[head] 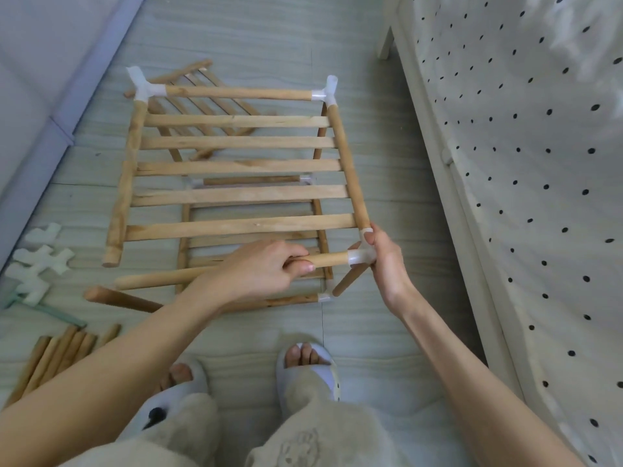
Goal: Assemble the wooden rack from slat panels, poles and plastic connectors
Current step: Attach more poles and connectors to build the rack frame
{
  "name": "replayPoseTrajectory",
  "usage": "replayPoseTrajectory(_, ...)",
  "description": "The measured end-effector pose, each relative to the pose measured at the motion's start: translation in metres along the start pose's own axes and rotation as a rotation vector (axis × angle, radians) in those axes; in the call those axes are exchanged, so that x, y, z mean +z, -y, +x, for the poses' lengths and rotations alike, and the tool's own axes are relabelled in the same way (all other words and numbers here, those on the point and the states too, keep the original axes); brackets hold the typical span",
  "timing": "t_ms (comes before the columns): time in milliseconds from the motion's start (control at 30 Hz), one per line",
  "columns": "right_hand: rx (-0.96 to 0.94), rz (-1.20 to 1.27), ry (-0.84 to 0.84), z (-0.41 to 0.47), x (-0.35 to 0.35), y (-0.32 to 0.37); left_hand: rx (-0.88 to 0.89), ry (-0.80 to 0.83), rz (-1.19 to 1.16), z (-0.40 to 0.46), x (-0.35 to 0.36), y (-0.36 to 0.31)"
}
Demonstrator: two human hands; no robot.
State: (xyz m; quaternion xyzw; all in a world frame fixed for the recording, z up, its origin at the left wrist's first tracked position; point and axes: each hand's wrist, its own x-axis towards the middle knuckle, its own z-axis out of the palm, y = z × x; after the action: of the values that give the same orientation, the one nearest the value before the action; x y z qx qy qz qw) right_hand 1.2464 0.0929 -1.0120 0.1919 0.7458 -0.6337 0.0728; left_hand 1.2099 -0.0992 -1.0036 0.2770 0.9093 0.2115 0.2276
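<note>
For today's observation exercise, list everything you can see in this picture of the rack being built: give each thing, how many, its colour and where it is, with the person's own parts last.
Upper slat panel: one, light wood, raised at centre.
Lower slat panel: one, light wood, beneath the upper one.
Spare slat panel: one, light wood, on the floor behind the rack.
Fitted connectors: three plain at the upper corners, white, more below.
Pole: one, light wood, one end in the near right connector.
Loose connectors: several, white, floor at left.
Spare poles: a bundle, brown, lower left.
Dotted fabric: white with black dots, right.
Slippers: two, pale, bottom centre.
Left hand: grips the pole.
Right hand: holds the near right connector.
</note>
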Motion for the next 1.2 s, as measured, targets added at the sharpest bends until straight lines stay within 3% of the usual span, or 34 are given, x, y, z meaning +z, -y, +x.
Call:
replayPoseTrajectory(233, -0.034, 0.038, -0.035, 0.002, 0.001, 0.003, 0.001, 0.105, -0.144, 0.013, -0.001, -0.001)
replayPoseTrajectory(400, -0.052, 0.04, -0.024, -0.003, 0.002, 0.001, 0.024, -0.029, 0.048, -0.005, 0.005, -0.004)
replayPoseTrajectory(500, -0.054, 0.095, -0.114, -0.005, 0.009, 0.001, 0.036, -0.078, 0.164, -0.016, -0.002, -0.002)
replayPoseTrajectory(667, -0.036, 0.153, -0.264, -0.007, 0.021, 0.004, -0.123, -0.12, 0.346, -0.044, 0.003, 0.028)
replayPoseTrajectory(767, -0.038, 0.171, -0.295, -0.007, 0.023, 0.0, -0.065, -0.237, 0.385, -0.054, 0.008, 0.038)
replayPoseTrajectory(967, -0.013, 0.234, -0.301, -0.006, 0.024, -0.002, -0.063, -0.076, 0.328, -0.048, -0.004, 0.034)
replayPoseTrajectory(1200, -0.056, 0.162, -0.25, -0.003, 0.019, -0.008, -0.06, -0.088, 0.298, -0.049, -0.005, 0.033)
